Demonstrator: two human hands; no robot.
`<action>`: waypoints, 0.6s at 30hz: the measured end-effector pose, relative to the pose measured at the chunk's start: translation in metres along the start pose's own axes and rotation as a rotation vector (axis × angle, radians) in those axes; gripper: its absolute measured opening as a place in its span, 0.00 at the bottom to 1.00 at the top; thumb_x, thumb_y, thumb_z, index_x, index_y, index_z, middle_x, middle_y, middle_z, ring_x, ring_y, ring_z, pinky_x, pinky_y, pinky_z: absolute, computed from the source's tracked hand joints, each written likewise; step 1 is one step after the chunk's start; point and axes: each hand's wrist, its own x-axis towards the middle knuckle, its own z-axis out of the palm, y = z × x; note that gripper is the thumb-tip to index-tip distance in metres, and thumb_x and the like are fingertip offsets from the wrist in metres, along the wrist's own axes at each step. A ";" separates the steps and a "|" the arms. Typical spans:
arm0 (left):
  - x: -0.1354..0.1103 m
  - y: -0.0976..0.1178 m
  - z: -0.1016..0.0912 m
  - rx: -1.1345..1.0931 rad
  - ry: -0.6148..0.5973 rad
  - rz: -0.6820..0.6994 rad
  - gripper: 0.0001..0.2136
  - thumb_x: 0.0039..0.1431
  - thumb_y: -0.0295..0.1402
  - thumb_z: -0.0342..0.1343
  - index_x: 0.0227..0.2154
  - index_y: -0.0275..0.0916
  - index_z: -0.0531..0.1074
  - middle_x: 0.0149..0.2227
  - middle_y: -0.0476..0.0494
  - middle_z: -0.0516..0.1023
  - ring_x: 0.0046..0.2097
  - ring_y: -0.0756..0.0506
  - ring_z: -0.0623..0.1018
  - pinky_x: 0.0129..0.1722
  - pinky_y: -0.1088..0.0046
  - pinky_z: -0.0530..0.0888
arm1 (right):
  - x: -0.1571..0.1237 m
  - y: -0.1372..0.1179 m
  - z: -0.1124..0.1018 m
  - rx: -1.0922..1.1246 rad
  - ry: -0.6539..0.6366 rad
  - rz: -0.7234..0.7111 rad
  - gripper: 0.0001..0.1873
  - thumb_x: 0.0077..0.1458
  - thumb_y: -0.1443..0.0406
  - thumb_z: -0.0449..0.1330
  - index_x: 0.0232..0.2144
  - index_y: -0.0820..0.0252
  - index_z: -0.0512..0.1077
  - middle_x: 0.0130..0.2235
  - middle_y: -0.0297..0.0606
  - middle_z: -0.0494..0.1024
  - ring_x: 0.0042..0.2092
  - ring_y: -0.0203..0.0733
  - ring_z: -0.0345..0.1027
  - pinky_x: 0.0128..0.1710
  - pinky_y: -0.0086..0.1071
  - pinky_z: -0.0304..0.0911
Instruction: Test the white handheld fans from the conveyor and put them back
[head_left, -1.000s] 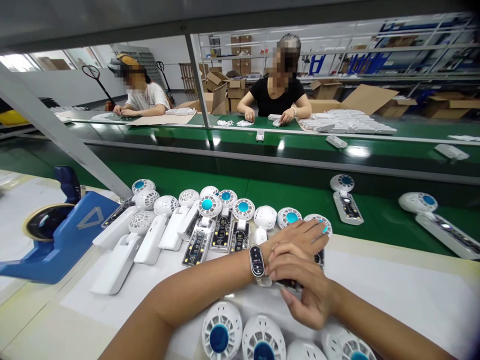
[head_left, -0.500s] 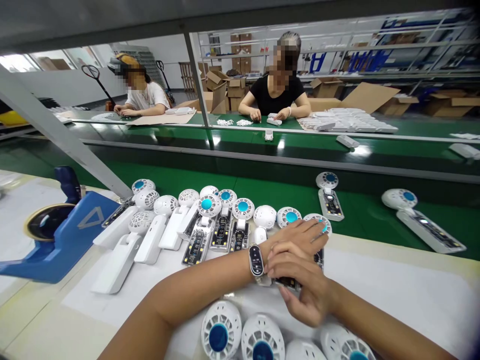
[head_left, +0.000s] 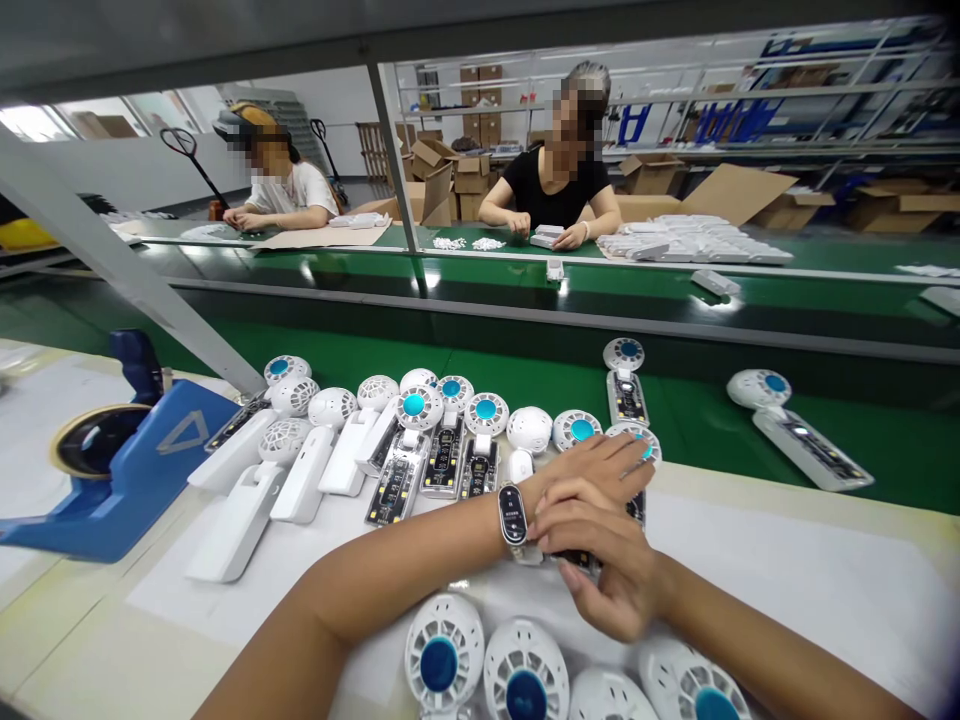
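Note:
My left hand [head_left: 592, 468] lies across the head of a handheld fan [head_left: 634, 445] with a teal hub, its wrist wearing a black smart band [head_left: 514, 520]. My right hand [head_left: 600, 545] sits just below it, curled around a clear fan handle with a dark circuit board [head_left: 577, 560], partly hidden by both hands. The two hands touch. Several assembled fans [head_left: 418, 407] with clear or white handles lie in rows beyond my hands. Several more white fan heads with blue hubs [head_left: 442, 655] sit close to my body.
A green conveyor belt [head_left: 525, 375] runs beyond the white mat [head_left: 787, 580] and carries two fans [head_left: 802, 435]. A blue stand [head_left: 127, 470] is at the left. Across the line, two seated co-workers [head_left: 555, 170] handle white parts. A grey diagonal strut [head_left: 97, 260] crosses the upper left.
The fans on the green belt have moved left. My hands have stayed almost where they were, and the view has shifted slightly.

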 end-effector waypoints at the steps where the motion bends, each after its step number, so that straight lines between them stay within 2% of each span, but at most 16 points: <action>1: 0.000 0.000 0.000 0.005 -0.002 -0.009 0.17 0.60 0.31 0.44 0.51 0.32 0.61 0.57 0.38 0.61 0.59 0.42 0.58 0.53 0.69 0.59 | 0.000 0.000 0.000 0.000 0.001 0.000 0.21 0.41 0.75 0.52 0.41 0.62 0.66 0.37 0.42 0.74 0.40 0.46 0.67 0.39 0.46 0.65; 7: 0.000 0.000 0.002 -0.003 -0.031 -0.004 0.18 0.60 0.30 0.43 0.52 0.32 0.60 0.59 0.38 0.58 0.60 0.43 0.57 0.55 0.67 0.57 | 0.003 -0.001 0.001 -0.001 0.030 -0.004 0.18 0.41 0.74 0.51 0.38 0.62 0.67 0.31 0.39 0.74 0.35 0.43 0.66 0.36 0.43 0.65; 12: 0.001 -0.001 0.006 -0.010 -0.065 -0.002 0.19 0.60 0.30 0.42 0.54 0.32 0.59 0.61 0.37 0.54 0.61 0.43 0.55 0.56 0.66 0.55 | 0.007 -0.003 0.001 -0.013 0.024 0.003 0.18 0.41 0.74 0.50 0.37 0.61 0.67 0.30 0.39 0.74 0.34 0.43 0.66 0.34 0.42 0.66; 18: -0.001 0.000 0.002 0.017 -0.005 -0.012 0.18 0.59 0.30 0.44 0.52 0.34 0.62 0.59 0.39 0.59 0.60 0.43 0.58 0.55 0.68 0.58 | 0.008 -0.003 0.002 -0.043 0.049 -0.008 0.19 0.42 0.74 0.50 0.39 0.61 0.67 0.33 0.40 0.74 0.36 0.44 0.67 0.35 0.44 0.66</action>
